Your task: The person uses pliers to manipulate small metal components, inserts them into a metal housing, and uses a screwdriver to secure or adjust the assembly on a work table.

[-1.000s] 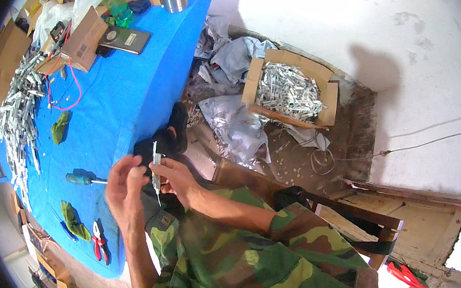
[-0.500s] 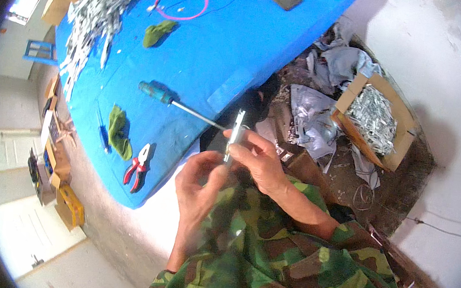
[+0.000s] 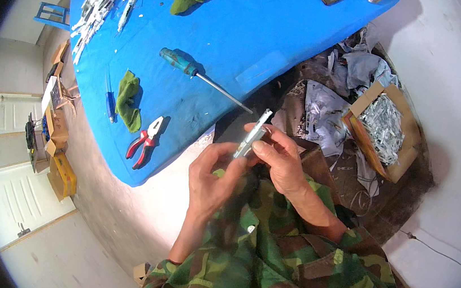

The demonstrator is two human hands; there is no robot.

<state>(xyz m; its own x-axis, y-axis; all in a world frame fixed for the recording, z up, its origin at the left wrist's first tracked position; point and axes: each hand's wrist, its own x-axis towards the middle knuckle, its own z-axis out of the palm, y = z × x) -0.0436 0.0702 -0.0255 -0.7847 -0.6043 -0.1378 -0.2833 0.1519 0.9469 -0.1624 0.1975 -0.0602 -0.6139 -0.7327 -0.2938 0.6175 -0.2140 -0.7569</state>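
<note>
my right hand pinches the metal strip between thumb and fingers, near the centre of the frame. the strip is tilted, upper end to the right. my left hand pinches its lower end. on the blue tabletop, the screwdriver lies above centre-left, the pliers lower, near the tabletop edge.

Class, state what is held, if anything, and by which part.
A slim silvery piece: right hand by its middle, left hand by its lower end.
</note>
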